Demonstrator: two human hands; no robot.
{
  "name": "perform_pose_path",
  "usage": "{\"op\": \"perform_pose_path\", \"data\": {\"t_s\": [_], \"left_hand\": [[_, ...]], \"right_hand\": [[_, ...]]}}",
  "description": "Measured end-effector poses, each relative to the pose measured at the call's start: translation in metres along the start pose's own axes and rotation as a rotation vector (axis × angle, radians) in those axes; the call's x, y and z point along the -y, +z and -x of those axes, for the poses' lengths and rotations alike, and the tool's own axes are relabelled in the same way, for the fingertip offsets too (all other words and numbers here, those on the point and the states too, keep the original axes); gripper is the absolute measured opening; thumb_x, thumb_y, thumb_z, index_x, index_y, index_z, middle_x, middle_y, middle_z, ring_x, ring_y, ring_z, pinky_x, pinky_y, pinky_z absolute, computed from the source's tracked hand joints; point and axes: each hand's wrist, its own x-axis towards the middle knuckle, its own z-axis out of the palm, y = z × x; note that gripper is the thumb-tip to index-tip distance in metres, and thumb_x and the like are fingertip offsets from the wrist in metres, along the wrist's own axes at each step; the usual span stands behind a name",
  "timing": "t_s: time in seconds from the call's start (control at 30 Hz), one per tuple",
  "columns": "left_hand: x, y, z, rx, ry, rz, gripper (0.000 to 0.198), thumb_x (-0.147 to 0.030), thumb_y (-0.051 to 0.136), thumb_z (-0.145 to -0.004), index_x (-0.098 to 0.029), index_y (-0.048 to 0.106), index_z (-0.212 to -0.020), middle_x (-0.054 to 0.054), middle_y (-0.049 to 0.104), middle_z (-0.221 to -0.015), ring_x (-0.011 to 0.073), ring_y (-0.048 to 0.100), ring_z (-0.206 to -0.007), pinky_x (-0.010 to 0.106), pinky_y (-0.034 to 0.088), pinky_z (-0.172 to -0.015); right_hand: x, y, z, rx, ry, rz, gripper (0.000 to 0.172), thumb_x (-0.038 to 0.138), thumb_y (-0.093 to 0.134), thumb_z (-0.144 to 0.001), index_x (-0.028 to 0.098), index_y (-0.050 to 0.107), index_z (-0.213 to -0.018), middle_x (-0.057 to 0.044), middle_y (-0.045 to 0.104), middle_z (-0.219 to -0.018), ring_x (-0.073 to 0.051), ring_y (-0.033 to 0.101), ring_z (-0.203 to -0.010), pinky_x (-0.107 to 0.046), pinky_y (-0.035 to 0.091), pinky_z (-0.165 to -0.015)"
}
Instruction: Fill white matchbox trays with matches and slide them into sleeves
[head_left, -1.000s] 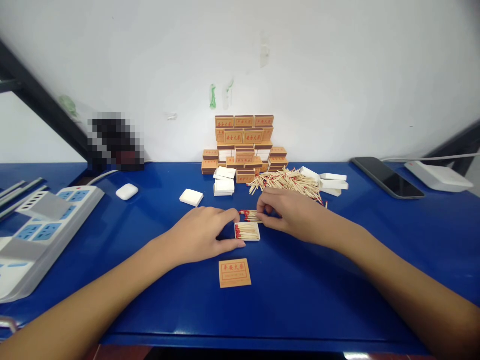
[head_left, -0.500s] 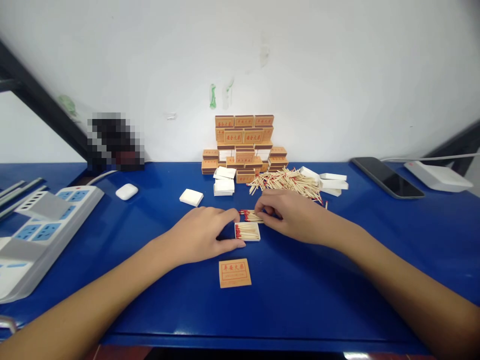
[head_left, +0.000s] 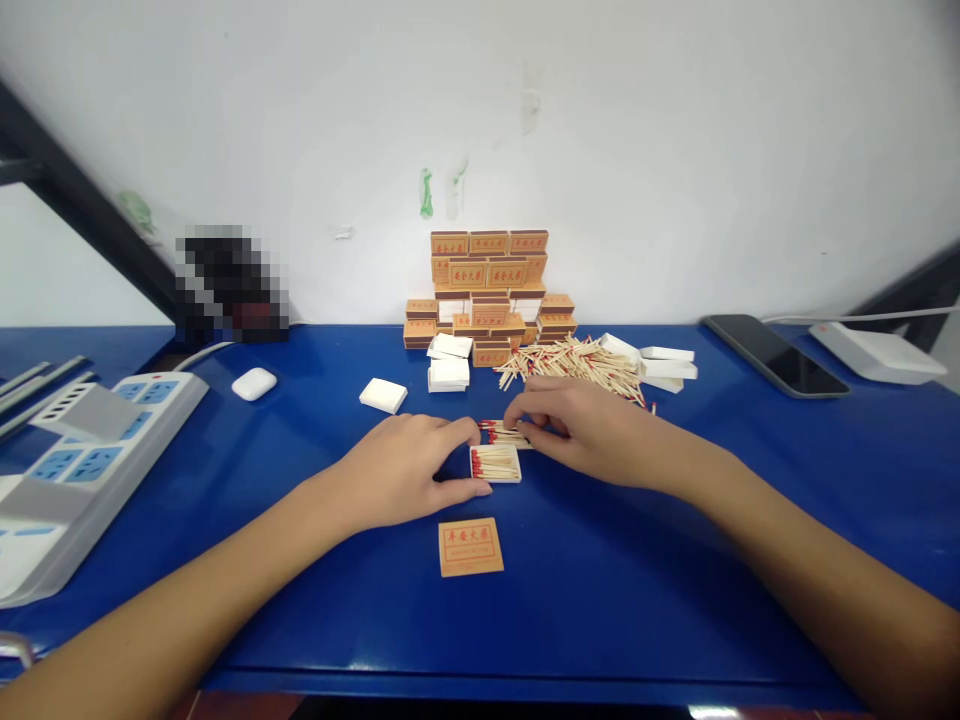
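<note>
A small white matchbox tray (head_left: 513,479) filled with red-headed matches lies on the blue table. My left hand (head_left: 409,470) has thumb and forefinger around its left end, holding it at the near and far sides. Just behind the tray is a small row of loose matches (head_left: 496,437), heads pointing left. My right hand (head_left: 574,430) is closed in a pinch at the right end of that row, its fingertips on the matches and hiding their ends. A flat orange matchbox sleeve (head_left: 471,547) with red print lies in front of the tray.
Behind my hands are a heap of matches (head_left: 577,362), stacked matchboxes (head_left: 489,272) against the wall, and white trays (head_left: 448,374), (head_left: 667,370). A power strip (head_left: 97,460) and white case (head_left: 254,384) lie left; a phone (head_left: 776,355) and white box (head_left: 874,352) lie right.
My right hand has shifted slightly left along the row of matches, its fingertips moving a little. My left hand and the tray are practically still.
</note>
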Motion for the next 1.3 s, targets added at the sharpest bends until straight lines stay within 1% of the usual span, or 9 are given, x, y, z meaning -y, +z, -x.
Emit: {"op": "perform_pose_path", "data": {"t_s": [0.17,0.3,0.43,0.63,0.83,0.9,1.03,1.17,1.3], "left_hand": [[-0.002,-0.003,0.000,0.023,-0.019,0.002,0.041,-0.056,0.067,-0.098,-0.021,0.064,-0.119,-0.002,0.063,-0.072,0.0172,0.058,-0.060,0.028,0.034,-0.055],[-0.002,-0.002,0.000,0.015,-0.017,0.005,0.040,-0.056,0.067,-0.098,-0.021,0.064,-0.117,-0.002,0.063,-0.072,0.0167,0.058,-0.058,0.029,0.035,-0.055],[-0.001,-0.001,0.000,0.001,-0.005,0.003,0.041,-0.058,0.066,-0.098,-0.021,0.064,-0.117,-0.002,0.062,-0.071,0.0166,0.058,-0.059,0.029,0.035,-0.054],[-0.002,-0.002,0.001,0.002,-0.005,0.003,0.040,-0.056,0.067,-0.098,-0.021,0.064,-0.118,-0.003,0.061,-0.071,0.0159,0.057,-0.058,0.029,0.034,-0.054],[-0.003,-0.003,0.002,0.022,-0.018,0.008,0.039,-0.055,0.068,-0.098,-0.022,0.064,-0.119,-0.003,0.061,-0.072,0.0167,0.057,-0.059,0.029,0.034,-0.055],[-0.003,-0.003,0.001,0.018,-0.018,0.004,0.040,-0.055,0.068,-0.098,-0.021,0.064,-0.119,-0.003,0.061,-0.071,0.0168,0.057,-0.059,0.029,0.033,-0.055],[-0.002,-0.001,0.001,0.009,-0.010,0.003,0.040,-0.055,0.068,-0.098,-0.022,0.064,-0.120,-0.003,0.060,-0.070,0.0165,0.056,-0.058,0.029,0.032,-0.054],[-0.001,-0.001,0.001,0.010,-0.011,0.000,0.041,-0.056,0.067,-0.098,-0.022,0.064,-0.120,-0.003,0.061,-0.070,0.0167,0.056,-0.058,0.028,0.032,-0.054],[-0.002,-0.002,0.001,0.016,-0.017,0.003,0.040,-0.055,0.067,-0.098,-0.022,0.064,-0.120,-0.003,0.062,-0.071,0.0164,0.057,-0.058,0.028,0.033,-0.055]], "right_hand": [[-0.019,-0.028,0.007,-0.110,0.097,0.121,0.016,0.029,0.056,-0.095,0.023,0.071,-0.091,-0.002,0.064,-0.074,-0.017,0.055,-0.067,-0.033,0.038,-0.067],[-0.037,-0.032,0.012,0.043,0.285,0.161,0.019,0.038,0.062,-0.091,0.023,0.068,-0.082,-0.003,0.067,-0.072,-0.017,0.056,-0.064,-0.033,0.036,-0.060],[-0.046,-0.019,0.011,0.099,0.327,0.181,0.019,0.039,0.062,-0.093,0.022,0.065,-0.085,-0.004,0.069,-0.077,-0.019,0.058,-0.068,-0.033,0.037,-0.061],[-0.039,-0.011,0.009,0.133,0.274,0.122,0.016,0.033,0.057,-0.097,0.023,0.059,-0.086,-0.005,0.070,-0.084,-0.020,0.059,-0.073,-0.033,0.039,-0.066],[-0.023,-0.015,0.005,0.025,0.219,0.127,0.013,0.030,0.058,-0.096,0.022,0.064,-0.087,-0.004,0.068,-0.082,-0.019,0.058,-0.072,-0.032,0.039,-0.067],[-0.017,-0.014,0.003,-0.007,0.207,0.078,0.011,0.028,0.058,-0.094,0.021,0.067,-0.094,-0.004,0.069,-0.082,-0.018,0.058,-0.070,-0.032,0.039,-0.066],[-0.009,-0.010,0.001,-0.096,0.114,0.010,0.029,0.024,0.054,-0.097,0.021,0.071,-0.119,-0.005,0.073,-0.090,-0.018,0.061,-0.073,-0.032,0.041,-0.069],[-0.005,-0.004,-0.001,-0.149,0.057,-0.055,0.022,0.027,0.055,-0.100,0.022,0.077,-0.102,-0.004,0.072,-0.088,-0.016,0.060,-0.072,-0.031,0.042,-0.068],[-0.003,-0.001,-0.004,-0.181,0.150,-0.232,0.018,0.034,0.063,-0.098,0.022,0.076,-0.092,-0.001,0.071,-0.080,-0.015,0.057,-0.067,-0.031,0.042,-0.065]]}}
